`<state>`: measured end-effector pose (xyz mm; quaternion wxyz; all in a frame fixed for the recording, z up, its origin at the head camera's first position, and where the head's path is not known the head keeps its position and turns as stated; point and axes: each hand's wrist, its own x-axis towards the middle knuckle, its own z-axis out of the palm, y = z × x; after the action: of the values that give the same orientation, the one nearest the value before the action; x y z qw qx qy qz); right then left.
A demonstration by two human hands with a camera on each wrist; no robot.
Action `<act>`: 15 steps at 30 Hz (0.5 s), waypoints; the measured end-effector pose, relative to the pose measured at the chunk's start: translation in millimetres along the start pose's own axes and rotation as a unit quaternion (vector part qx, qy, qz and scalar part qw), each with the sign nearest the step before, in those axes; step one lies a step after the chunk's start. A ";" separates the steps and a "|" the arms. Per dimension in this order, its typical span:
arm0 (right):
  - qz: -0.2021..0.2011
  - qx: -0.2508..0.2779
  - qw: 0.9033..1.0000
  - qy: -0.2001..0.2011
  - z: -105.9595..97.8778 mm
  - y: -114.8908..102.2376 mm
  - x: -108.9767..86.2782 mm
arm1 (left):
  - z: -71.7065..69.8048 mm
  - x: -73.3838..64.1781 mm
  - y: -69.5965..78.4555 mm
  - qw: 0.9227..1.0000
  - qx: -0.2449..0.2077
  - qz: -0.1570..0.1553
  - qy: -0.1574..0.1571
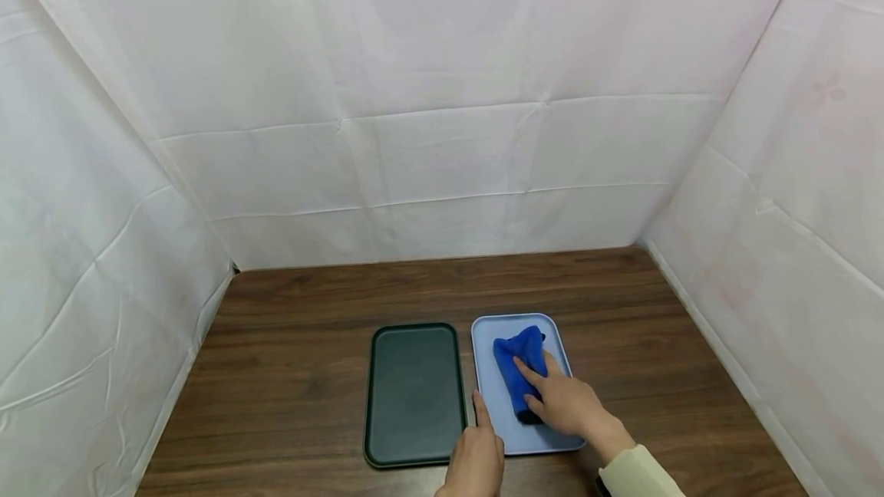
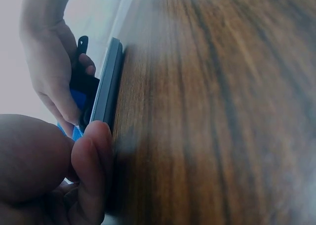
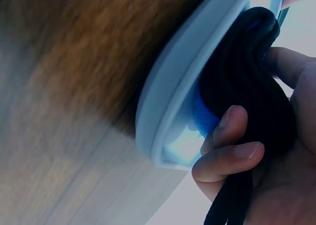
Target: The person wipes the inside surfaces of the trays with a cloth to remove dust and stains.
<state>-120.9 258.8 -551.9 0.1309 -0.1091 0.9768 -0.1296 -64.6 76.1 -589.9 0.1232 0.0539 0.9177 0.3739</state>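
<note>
A light blue tray [image 1: 489,390] lies on the table with a soft blue cloth article [image 1: 512,359] on it. Black trim edges the cloth, and a bunched black part [image 3: 254,94] with a strap shows in the right wrist view. My right hand [image 1: 566,403] grips this article, two fingers spread over the blue side and others curled round the black part. At the tray's near left corner is my left hand [image 1: 476,457], its index finger laid along the side rim. Its curled fingers [image 2: 96,146] hold the rim in the left wrist view.
A dark green tray [image 1: 414,397] lies just left of the blue one, close to my left hand. The brown wooden table [image 1: 297,374] is enclosed by white cloth walls [image 1: 442,159] at the back and both sides.
</note>
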 end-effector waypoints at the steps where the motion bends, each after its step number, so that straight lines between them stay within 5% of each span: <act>1: -0.001 0.000 1.000 0.000 0.8 -1.0 -1.0 | -0.1 0.2 0.2 1.000 -0.001 0.000 0.000; 15: -0.009 0.010 1.000 -0.018 9.5 -10.3 -9.1 | -0.6 0.0 -1.7 1.000 -0.019 -0.003 -0.011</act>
<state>-107.8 249.2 -555.8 0.1482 -0.1186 0.9720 -0.1382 -64.8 74.5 -590.7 0.1357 0.0532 0.9091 0.3903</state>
